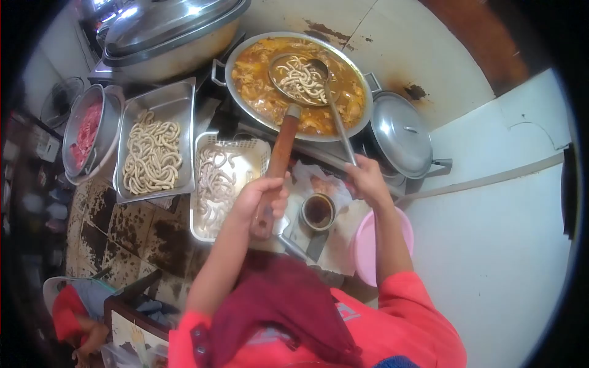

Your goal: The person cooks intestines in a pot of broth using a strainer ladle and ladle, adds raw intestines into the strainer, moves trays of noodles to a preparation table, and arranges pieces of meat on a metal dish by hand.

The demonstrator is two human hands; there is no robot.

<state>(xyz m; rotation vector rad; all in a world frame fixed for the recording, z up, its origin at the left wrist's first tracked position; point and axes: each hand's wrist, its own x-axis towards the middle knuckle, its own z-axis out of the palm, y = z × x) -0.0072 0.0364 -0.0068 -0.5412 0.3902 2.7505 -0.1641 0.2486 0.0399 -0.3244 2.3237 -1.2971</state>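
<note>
My left hand (262,199) is closed around the brown wooden handle (282,150) of a round strainer. The strainer rests in a wide metal pan (229,76) of orange-brown stew, with pale, curled, tube-like pieces (300,78) in it. In my right hand (366,178) is the long metal handle of a ladle (338,122), whose bowl is at the strainer's right side, over the pieces.
Left of the pan stand a white basket (195,208) and a metal tray (189,122), both with curled pieces, and a bowl of red meat (87,132). Nearby are a lidded pot (402,135), a cup of dark liquid (318,211) and a pink tub (362,251). Another person (73,313) is at lower left.
</note>
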